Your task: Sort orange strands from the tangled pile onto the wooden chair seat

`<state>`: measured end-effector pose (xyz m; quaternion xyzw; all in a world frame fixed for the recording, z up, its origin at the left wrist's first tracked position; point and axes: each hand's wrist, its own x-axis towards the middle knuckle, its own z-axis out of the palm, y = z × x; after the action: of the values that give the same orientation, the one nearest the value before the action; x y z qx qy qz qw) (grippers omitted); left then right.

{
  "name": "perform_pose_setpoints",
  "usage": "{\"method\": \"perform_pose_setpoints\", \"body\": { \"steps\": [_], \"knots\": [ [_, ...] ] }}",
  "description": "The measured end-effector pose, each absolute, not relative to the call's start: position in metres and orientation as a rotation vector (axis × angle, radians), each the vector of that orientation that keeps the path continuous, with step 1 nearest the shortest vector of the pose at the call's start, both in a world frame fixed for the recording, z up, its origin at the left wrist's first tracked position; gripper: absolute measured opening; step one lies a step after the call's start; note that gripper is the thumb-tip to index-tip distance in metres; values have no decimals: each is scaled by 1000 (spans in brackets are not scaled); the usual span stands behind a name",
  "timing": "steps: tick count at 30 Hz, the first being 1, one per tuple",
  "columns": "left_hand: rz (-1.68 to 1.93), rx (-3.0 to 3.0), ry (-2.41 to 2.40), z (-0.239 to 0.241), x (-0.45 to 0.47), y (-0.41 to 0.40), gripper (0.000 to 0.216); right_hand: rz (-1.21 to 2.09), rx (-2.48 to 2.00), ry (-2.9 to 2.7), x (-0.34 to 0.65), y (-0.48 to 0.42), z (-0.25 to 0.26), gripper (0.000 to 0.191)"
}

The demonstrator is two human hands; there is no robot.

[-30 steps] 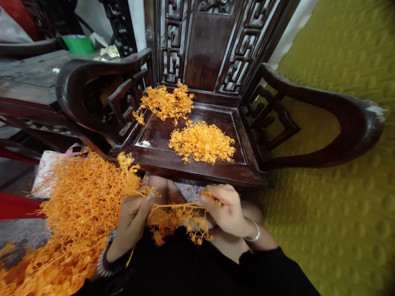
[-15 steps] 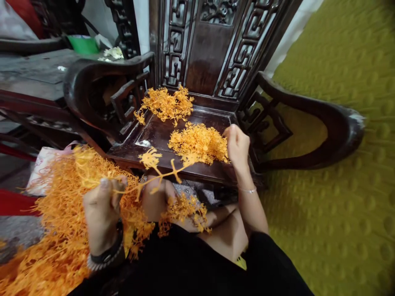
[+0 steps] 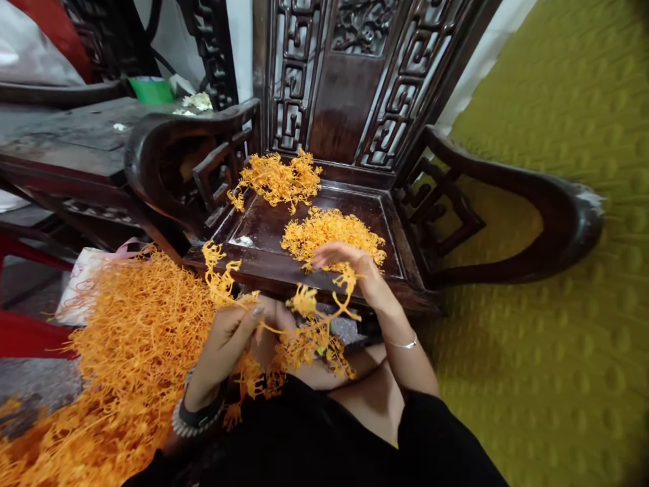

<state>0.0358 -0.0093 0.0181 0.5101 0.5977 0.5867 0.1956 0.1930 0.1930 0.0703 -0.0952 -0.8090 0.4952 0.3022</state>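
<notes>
A thin orange sprig [image 3: 304, 312], branched and tipped with small frilly clusters, stretches between the 2 hands just in front of the chair seat's front edge, above the person's lap. The left hand [image 3: 230, 338] pinches its lower stem between thumb and forefinger, the other fingers curled in beside them, with another frilly branch rising above the knuckles. The right hand [image 3: 355, 267] is at the sprig's far end, palm down over the seat's front rim, its fingers bent and gathered about a cluster there; whether they actually grip it cannot be told, since the fingertips are blurred. A thin bangle [image 3: 403, 343] circles the right wrist, and a dark band with a beaded bracelet [image 3: 195, 416] sits on the left wrist. More loose orange bits lie on the lap below the sprig. To the left of the left hand spreads a large heap of the same orange stems [image 3: 116, 365], reaching the lower picture edge. On the dark carved wooden chair [image 3: 349, 88] lie 2 smaller orange piles: one [image 3: 332, 237] near the front of the seat, just beyond the right hand, and another [image 3: 278, 179] at the back left corner. A yellow-green textured surface [image 3: 558, 304] fills the right side.
</notes>
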Motion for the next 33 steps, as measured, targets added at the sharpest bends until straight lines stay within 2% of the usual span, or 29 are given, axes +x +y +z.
{"method": "perform_pose_setpoints", "body": {
  "steps": [1,3,6,9,11,13,15,16,19,22,23,26,30,33],
  "knots": [
    [1613,1472,1680,20,36,-9,52,1577,-108,-2226,193,186,75,76],
    [1534,1558,1677,22,36,-10,51,1946,79,-2350,194,178,83,75],
    [1460,1628,1661,24,35,-10,49,2181,222,-2511,198,174,85,56],
    [1460,1616,1722,24,35,-7,46,2405,336,-2396,205,170,79,44],
    [1464,1636,1777,25,35,-4,44,2548,231,-2187,211,165,74,50],
    [1477,1687,1816,28,36,-3,42,2600,81,-2024,217,159,72,67],
    [1490,1728,1858,29,37,-2,41,2492,-10,-1970,224,152,76,76],
    [1492,1734,1880,30,38,-1,41,2364,-59,-2014,227,147,79,72],
    [1466,1697,1960,27,41,2,42,1749,-286,-2315,232,131,88,53],
    [1514,1576,2072,20,46,8,42,1306,-342,-2412,230,117,87,15],
    [1576,1519,2107,18,48,10,41,1282,-280,-2382,229,114,85,15],
    [1854,1359,2128,15,52,12,39,1367,-56,-2228,226,108,76,38],
    [2158,1229,2111,16,58,9,41,1497,69,-2060,228,100,68,44],
    [2223,1167,2138,21,62,7,40,1568,110,-1979,232,93,66,48]
  ]
}}
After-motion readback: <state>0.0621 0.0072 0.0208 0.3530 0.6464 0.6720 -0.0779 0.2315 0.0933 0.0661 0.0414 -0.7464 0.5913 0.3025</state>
